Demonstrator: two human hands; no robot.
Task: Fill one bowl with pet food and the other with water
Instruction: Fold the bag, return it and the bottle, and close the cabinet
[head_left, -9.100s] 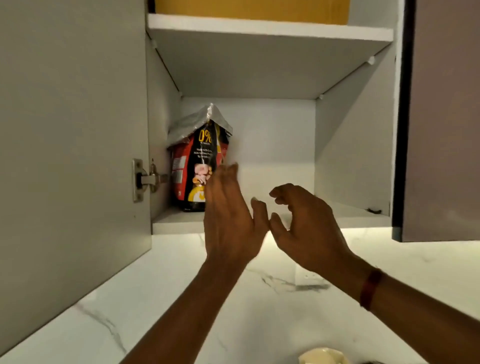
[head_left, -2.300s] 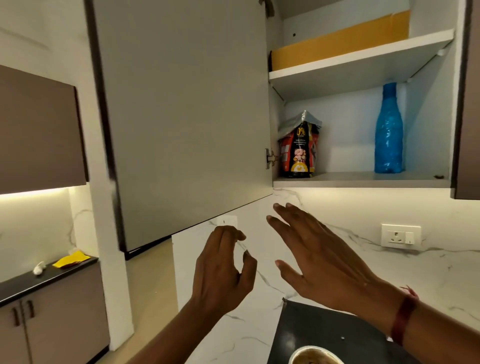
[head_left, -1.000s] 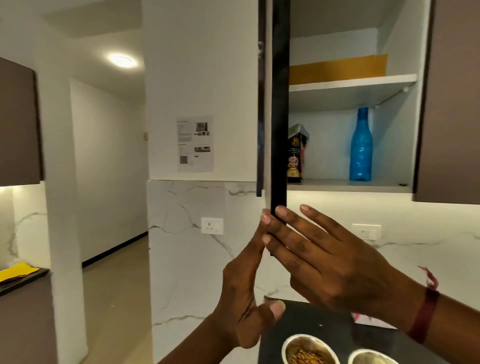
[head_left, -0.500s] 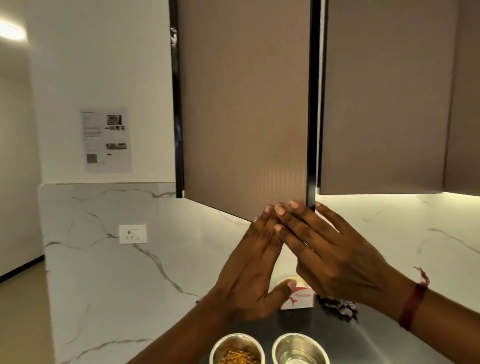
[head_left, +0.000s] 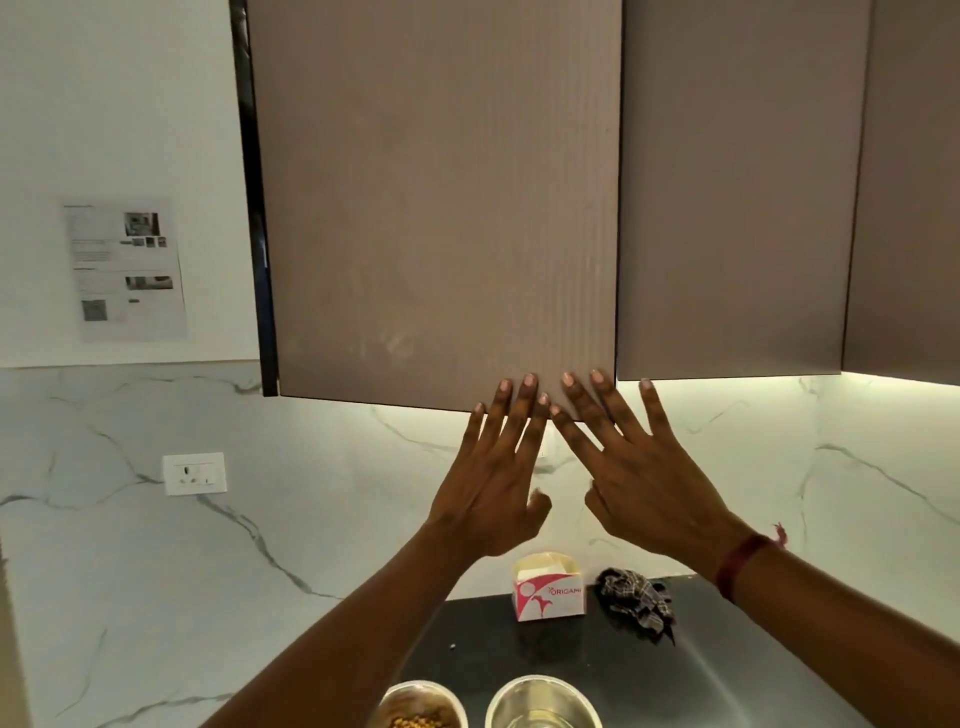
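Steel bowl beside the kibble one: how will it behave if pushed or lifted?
The steel bowl looks rigid and thin-walled, so probably light; whether it holds water is unclear, but any would slosh. Smooth metal on the glossy black counter likely slides rather than tips. The kibble bowl sits close beside it, so a sideways push may bump it.

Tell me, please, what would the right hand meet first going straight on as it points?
Likely the ribbed brown cabinet door; the right hand seems at its bottom edge, depth unclear.
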